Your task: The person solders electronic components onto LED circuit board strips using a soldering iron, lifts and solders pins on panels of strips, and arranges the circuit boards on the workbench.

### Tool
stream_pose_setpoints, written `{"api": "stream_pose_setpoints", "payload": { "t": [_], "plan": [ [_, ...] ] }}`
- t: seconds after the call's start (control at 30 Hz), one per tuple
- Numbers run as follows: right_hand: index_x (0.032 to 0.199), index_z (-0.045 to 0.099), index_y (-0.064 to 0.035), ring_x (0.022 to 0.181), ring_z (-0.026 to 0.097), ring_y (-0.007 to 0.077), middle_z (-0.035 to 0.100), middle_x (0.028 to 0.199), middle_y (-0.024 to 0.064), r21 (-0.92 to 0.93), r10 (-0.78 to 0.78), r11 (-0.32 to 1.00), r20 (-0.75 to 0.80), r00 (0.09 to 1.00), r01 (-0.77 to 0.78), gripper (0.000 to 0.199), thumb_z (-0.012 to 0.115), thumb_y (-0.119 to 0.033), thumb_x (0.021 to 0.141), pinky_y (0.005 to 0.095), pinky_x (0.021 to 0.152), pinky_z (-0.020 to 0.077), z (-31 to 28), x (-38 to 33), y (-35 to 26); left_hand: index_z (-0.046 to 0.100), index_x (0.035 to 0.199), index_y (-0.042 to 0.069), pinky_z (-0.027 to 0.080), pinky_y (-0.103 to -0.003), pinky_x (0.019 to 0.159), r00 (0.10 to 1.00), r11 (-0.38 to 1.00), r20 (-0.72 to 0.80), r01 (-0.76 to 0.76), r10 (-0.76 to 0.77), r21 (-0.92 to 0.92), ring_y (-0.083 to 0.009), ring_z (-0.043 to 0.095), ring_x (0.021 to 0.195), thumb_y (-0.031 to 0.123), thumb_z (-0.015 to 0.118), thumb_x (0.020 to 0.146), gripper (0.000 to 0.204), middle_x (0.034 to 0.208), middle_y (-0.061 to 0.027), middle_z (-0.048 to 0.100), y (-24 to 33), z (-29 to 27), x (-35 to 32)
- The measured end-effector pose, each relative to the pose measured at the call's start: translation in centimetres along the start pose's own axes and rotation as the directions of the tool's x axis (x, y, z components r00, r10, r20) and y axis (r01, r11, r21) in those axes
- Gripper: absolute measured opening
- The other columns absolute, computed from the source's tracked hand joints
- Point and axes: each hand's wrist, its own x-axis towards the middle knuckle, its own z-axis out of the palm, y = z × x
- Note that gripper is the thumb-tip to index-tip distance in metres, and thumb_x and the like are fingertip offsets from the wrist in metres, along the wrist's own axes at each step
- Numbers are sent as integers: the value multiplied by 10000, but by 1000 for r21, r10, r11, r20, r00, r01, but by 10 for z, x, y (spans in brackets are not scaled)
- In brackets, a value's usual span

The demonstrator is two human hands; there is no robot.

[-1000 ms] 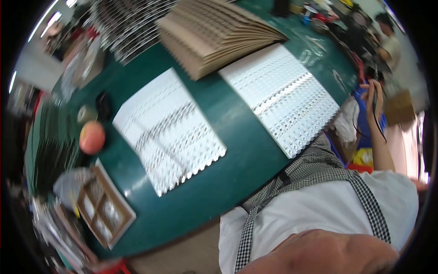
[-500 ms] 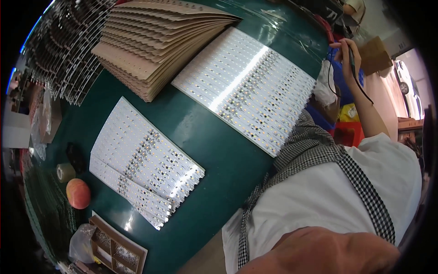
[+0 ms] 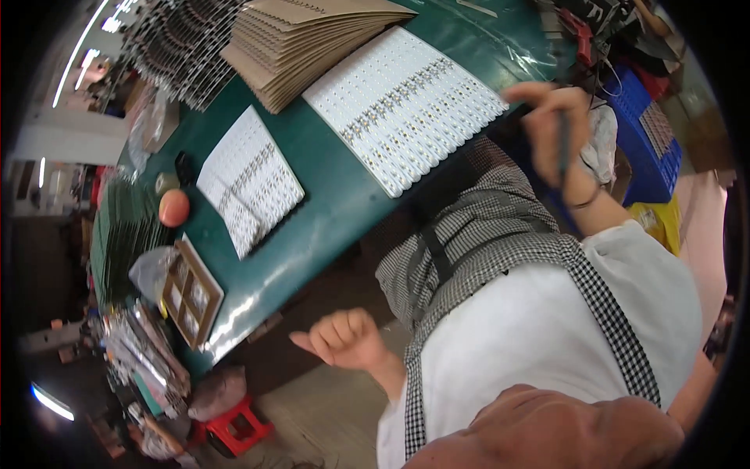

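Observation:
My right hand (image 3: 558, 129) is curled round a slim black pen-shaped tool (image 3: 563, 144), blurred by motion. It hovers by the right corner of a large white LED circuit panel (image 3: 402, 109), apart from it as far as I can tell. My left hand (image 3: 341, 339) hangs off the table's near edge, fingers curled into a loose fist and thumb pointing left, nothing visible in it. A smaller pile of white LED panels (image 3: 248, 178) lies fanned on the green table (image 3: 328, 199), left of the large panel.
Behind the panels sits a stack of brown cardboard sheets (image 3: 305, 39), with strip-like metal parts (image 3: 183, 51) beside it. A round reddish fruit (image 3: 174, 209), a tape roll (image 3: 166, 184) and a divided tray (image 3: 190, 293) line the left side. A blue crate (image 3: 655, 144) stands right.
The view has shifted, bringing more floor into sight. My right hand with the tool has come down and inward toward the large panel. My left hand has come into view.

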Motion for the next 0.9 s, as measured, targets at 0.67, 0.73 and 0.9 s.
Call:
{"api": "stream_pose_setpoints", "payload": {
  "t": [0.67,0.73,0.9],
  "plan": [
    [761,430,-29,678,622,168,623,714,135,353,279,752,595,754,-557,253,651,85,716,250,628,490,-46,27,-74,262,604,149,146,-253,456,864,803,384,-467,325,370,-86,173,461,358,306,965,420,511,40,167,126,116,-18],
    [767,443,-24,667,623,185,624,715,143,370,228,818,494,839,-440,222,636,76,720,264,635,498,-57,39,-65,255,608,136,144,-257,451,842,798,385,-506,377,327,-95,168,460,356,296,966,422,505,31,178,164,128,-21],
    [735,448,-36,669,633,194,626,690,144,308,270,850,443,855,-428,220,661,19,733,267,633,500,-72,56,-67,251,613,126,152,-259,434,864,741,250,-503,436,445,-101,154,452,353,281,969,423,503,18,174,177,109,-34]
  ]
}}
